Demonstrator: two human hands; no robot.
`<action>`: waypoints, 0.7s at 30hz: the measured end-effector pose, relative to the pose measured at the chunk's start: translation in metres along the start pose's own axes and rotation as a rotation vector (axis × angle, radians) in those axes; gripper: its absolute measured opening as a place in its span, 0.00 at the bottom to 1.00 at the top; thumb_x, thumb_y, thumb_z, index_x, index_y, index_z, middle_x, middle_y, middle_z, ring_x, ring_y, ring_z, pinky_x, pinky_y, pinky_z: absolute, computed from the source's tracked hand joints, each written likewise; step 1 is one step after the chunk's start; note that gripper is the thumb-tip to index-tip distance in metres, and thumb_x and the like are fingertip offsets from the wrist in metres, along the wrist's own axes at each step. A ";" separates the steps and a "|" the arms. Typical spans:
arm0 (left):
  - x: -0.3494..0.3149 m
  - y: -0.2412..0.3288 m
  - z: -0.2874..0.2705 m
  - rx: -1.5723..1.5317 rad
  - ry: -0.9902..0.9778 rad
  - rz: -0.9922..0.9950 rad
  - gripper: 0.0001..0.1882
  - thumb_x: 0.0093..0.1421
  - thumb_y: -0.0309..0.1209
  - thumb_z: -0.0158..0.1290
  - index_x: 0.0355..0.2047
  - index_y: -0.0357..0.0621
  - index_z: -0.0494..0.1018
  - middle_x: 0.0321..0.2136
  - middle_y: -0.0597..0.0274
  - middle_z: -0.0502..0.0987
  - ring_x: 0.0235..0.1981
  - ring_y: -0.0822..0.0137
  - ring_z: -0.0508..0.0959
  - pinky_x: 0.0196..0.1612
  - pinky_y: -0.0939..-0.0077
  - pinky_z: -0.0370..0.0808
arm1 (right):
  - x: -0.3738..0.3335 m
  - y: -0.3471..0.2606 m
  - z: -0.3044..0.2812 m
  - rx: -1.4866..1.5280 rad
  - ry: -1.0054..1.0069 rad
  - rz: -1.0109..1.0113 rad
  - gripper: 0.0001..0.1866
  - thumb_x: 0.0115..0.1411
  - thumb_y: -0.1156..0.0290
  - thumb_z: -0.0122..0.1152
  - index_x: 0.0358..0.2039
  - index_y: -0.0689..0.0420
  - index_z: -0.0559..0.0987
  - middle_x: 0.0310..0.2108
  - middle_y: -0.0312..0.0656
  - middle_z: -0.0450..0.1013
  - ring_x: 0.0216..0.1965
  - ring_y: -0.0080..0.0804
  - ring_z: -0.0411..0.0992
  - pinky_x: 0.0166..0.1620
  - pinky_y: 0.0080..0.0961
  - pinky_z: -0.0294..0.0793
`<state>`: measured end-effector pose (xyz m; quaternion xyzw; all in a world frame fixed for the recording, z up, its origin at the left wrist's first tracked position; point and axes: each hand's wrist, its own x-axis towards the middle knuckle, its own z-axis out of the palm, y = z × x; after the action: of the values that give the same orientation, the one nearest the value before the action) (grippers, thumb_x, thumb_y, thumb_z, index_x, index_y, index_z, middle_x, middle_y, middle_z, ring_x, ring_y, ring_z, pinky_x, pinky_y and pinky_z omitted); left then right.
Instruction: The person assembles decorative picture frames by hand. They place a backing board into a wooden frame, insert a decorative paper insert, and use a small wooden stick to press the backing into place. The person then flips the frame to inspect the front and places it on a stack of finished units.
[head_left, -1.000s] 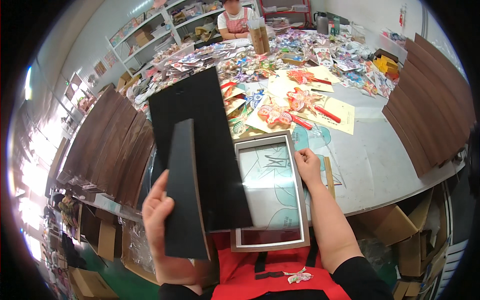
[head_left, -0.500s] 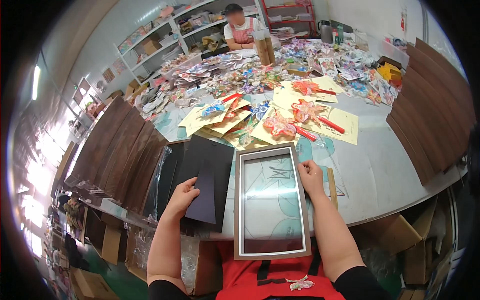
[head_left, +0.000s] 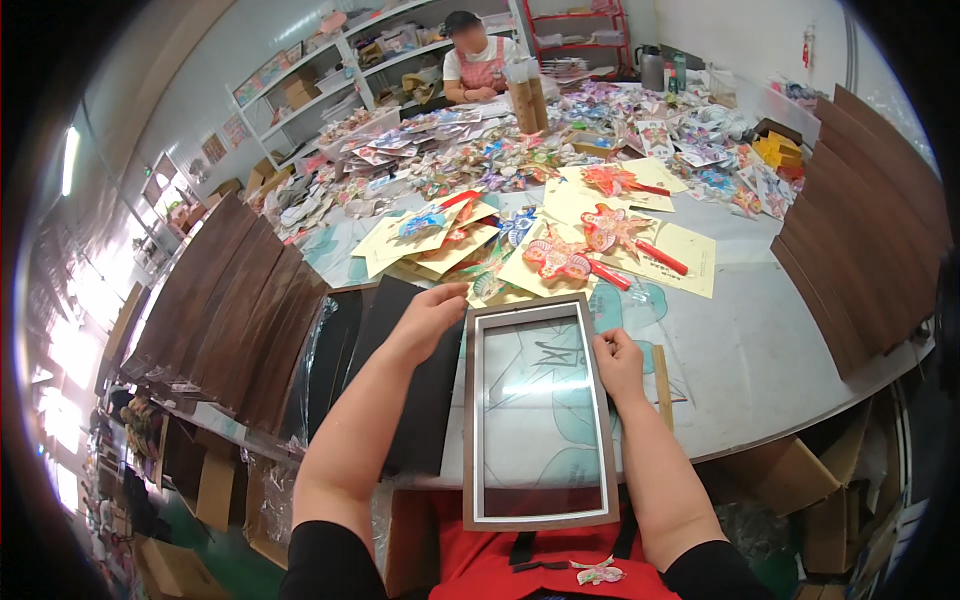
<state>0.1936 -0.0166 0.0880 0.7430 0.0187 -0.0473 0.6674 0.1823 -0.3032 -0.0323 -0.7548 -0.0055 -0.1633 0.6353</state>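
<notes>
Left hand [head_left: 432, 318], loosely open, seemingly empty, beside the frame [head_left: 540, 522]; right hand [head_left: 619, 362] curled against its right edge, grip unclear. Grey table [head_left: 740, 370] beneath, white shelves [head_left: 355, 72] beyond. The black board [head_left: 425, 410], earlier held, now lies under the left forearm [head_left: 352, 430].

White shelving [head_left: 353, 72] stands at the back, a red rack [head_left: 580, 46] to its right, a person [head_left: 478, 60] in a pink apron [head_left: 486, 76] in front. A grey flask [head_left: 651, 69] stands beside a green bottle [head_left: 680, 70]; a strip light [head_left: 69, 160] glows at far left, an open cardboard box [head_left: 780, 472] lies lower right.
</notes>
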 end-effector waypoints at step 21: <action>0.095 0.024 0.068 -0.143 0.125 0.161 0.28 0.53 0.31 0.59 0.55 0.40 0.67 0.41 0.68 0.75 0.38 0.76 0.71 0.41 0.76 0.67 | 0.000 0.004 0.003 -0.030 0.012 -0.041 0.10 0.54 0.67 0.58 0.26 0.62 0.75 0.12 0.42 0.68 0.14 0.29 0.66 0.21 0.28 0.64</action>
<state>0.2874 -0.0899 0.0960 0.6942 0.0041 0.0544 0.7177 0.1839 -0.3009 -0.0370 -0.7630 -0.0145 -0.1809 0.6204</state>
